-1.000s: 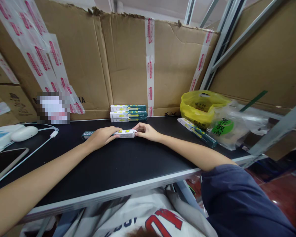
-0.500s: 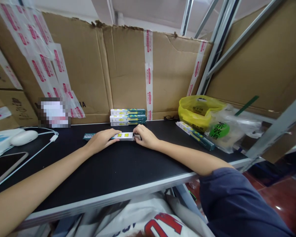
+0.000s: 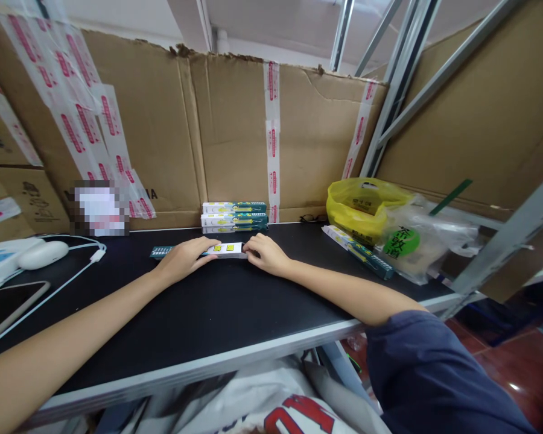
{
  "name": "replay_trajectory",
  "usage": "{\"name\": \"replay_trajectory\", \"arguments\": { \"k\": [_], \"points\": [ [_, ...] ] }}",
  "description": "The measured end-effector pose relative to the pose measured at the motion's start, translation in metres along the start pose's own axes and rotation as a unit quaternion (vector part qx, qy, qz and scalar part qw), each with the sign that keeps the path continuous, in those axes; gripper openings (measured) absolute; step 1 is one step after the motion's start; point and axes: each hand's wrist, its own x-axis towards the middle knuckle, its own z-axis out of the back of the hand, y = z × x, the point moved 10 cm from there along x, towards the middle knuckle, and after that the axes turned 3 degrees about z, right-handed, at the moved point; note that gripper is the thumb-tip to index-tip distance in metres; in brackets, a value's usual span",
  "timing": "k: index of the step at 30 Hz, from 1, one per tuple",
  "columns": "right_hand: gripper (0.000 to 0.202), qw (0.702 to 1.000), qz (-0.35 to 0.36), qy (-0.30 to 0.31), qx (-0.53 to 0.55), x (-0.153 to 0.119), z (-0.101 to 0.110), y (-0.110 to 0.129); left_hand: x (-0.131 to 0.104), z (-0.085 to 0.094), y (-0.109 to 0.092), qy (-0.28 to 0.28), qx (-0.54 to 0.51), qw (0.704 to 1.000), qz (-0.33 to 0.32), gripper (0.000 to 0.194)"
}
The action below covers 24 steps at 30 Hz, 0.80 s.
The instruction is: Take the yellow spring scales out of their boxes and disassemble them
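Observation:
A long, slim carton (image 3: 228, 249) in white and dark green, with yellow squares printed on it, lies on the black tabletop (image 3: 217, 307). My left hand (image 3: 185, 258) is closed over its middle, thumb on the near side. At the carton's right end, my right hand (image 3: 268, 254) has its fingers bent and pinched against the end; what the fingertips press there is partly hidden. Behind the hands sits a stack of similar slim cartons (image 3: 234, 217). One more such carton (image 3: 359, 252) lies slanted at the right.
A yellow plastic bag (image 3: 359, 211) and a clear bag with a green label (image 3: 407, 241) stand at the right by the metal frame (image 3: 416, 120). At left are a phone (image 3: 13, 310), cables and a white rounded device (image 3: 44, 255). Cardboard (image 3: 154, 132) walls the back.
My right fingers have closed in against the carton's right end, where a dark gap showed before. The carton and left hand are nearly in place; the view has shifted slightly.

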Motion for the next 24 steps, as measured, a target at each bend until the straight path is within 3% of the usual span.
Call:
{"name": "replay_trajectory", "arguments": {
  "k": [5, 12, 18, 24],
  "points": [
    [0.016, 0.999, -0.044, 0.009, 0.014, -0.001, -0.002, -0.009, 0.000, 0.000, 0.000, 0.003, -0.003, 1.000, 0.001, 0.048],
    [0.031, 0.997, 0.014, 0.074, 0.011, -0.002, -0.009, 0.006, -0.001, 0.005, 0.000, -0.010, -0.011, 1.000, 0.008, 0.047],
    [0.017, 0.992, 0.031, 0.121, -0.003, -0.004, -0.020, 0.011, -0.002, 0.000, -0.007, 0.006, -0.012, 1.000, -0.009, 0.048],
    [0.010, 0.994, 0.027, 0.098, 0.026, -0.004, -0.016, 0.013, -0.002, -0.002, -0.010, 0.015, 0.006, 1.000, -0.018, 0.048]
  ]
}}
